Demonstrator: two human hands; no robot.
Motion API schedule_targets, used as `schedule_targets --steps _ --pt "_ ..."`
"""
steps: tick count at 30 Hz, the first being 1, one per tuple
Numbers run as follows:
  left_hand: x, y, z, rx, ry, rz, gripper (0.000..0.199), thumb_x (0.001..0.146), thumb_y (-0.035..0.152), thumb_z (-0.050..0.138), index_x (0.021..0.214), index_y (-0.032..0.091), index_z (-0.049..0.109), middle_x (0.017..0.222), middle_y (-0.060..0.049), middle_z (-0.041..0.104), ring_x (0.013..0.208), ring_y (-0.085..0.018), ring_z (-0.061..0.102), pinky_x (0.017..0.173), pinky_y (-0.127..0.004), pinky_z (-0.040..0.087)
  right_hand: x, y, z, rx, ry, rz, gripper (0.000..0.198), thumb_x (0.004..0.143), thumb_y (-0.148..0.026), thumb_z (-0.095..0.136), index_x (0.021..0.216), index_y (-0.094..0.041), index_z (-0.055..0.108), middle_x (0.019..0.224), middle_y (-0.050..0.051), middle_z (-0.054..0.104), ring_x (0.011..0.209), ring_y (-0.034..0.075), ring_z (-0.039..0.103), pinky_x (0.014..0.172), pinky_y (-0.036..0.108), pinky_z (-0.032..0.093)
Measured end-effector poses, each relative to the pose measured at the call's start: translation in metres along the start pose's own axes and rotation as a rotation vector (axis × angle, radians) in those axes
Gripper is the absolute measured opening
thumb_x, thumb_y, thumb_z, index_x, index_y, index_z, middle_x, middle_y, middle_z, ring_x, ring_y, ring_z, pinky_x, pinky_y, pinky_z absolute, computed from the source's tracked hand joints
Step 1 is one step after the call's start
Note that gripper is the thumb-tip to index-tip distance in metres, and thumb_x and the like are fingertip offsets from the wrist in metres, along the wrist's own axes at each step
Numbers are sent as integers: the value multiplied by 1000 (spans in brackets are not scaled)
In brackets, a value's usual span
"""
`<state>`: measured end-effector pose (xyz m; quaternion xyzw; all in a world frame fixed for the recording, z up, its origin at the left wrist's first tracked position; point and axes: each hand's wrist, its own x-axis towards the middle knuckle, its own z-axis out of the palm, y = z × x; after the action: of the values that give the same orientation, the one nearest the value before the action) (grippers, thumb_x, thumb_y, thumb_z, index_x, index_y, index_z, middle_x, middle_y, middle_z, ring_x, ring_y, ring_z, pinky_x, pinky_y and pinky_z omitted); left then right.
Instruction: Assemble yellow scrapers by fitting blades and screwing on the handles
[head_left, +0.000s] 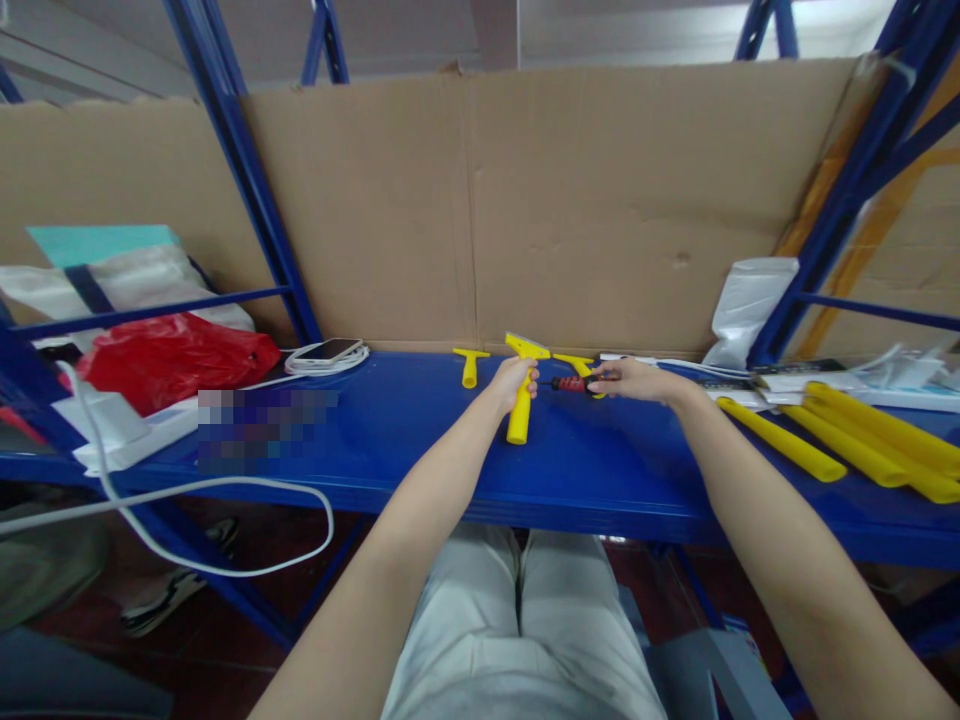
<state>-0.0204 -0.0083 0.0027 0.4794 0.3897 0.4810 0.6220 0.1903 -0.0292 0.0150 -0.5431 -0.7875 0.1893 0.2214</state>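
Note:
My left hand [515, 382] is wrapped round a yellow scraper [518, 425], its wide head up and its thick handle pointing down toward me. In my right hand [626, 380] is a screwdriver [572, 384] with a red and black handle, its shaft pointing left at the scraper. Whether the tip touches the scraper I cannot tell. Two more yellow T-shaped scraper pieces are near the back of the blue table: one [469, 370] left of my left hand, the other [576, 363] behind the screwdriver and partly hidden by it.
Several yellow tubes [784, 440] lie on the blue table [420, 440] at the right. A phone [334, 351] rests on a coiled white cable at the left, beside a red plastic bag [180, 360]. Cardboard [600, 200] walls the back. A white cable [225, 482] loops over the front edge.

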Motion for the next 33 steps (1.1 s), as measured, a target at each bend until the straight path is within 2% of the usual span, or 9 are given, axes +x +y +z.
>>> schedule_targets --steps 3,5,9,12,16,20,25,33 --pt "-1 1 0 3 14 4 15 82 8 41 72 19 38 45 9 37 29 -4 30 36 -16 25 3 0 -1 147 329 -34 44 67 -56 59 88 -17 64 59 0 58 48 12 49 49 27 42" --pt "-1 1 1 14 28 6 15 82 8 40 72 19 39 44 9 37 29 -5 30 36 -17 25 5 -1 -1 281 492 -53 46 68 -56 59 91 -17 62 54 -1 53 41 10 44 44 27 40" --pt "0 0 0 36 70 -15 17 82 7 39 71 19 38 44 9 38 29 -5 31 36 -17 26 8 -3 -4 531 754 -88 46 66 -58 61 87 -18 57 64 1 57 39 11 47 42 30 42" --pt "1 -1 -1 47 93 -42 16 81 7 42 71 19 39 45 9 38 30 -4 32 37 -16 26 9 -2 -8 641 878 -73 47 64 -60 62 88 -20 54 73 3 61 42 12 51 43 31 45" --pt "3 -3 -2 59 109 -61 14 81 9 45 71 18 41 46 9 39 30 -3 31 38 -16 28 9 0 -13 728 950 -60 48 66 -61 60 92 -21 52 72 2 60 48 15 56 47 33 49" --pt "4 -3 -2 96 78 -80 13 81 9 43 72 18 41 46 8 39 30 -5 33 37 -17 28 10 1 -13 732 939 -92 48 68 -63 57 93 -22 51 72 2 59 52 17 60 50 34 51" --pt "5 -3 -1 107 41 -81 13 81 9 40 72 19 40 46 8 39 30 -6 33 37 -19 27 11 0 -11 735 950 -96 52 64 -65 59 90 -21 50 70 2 58 50 15 59 47 32 50" --pt "6 -4 -1 114 21 -74 13 81 9 41 72 19 39 46 8 39 30 -5 33 36 -18 26 9 -4 -11 738 944 -72 48 66 -62 59 91 -21 50 69 1 59 47 14 57 45 30 49"
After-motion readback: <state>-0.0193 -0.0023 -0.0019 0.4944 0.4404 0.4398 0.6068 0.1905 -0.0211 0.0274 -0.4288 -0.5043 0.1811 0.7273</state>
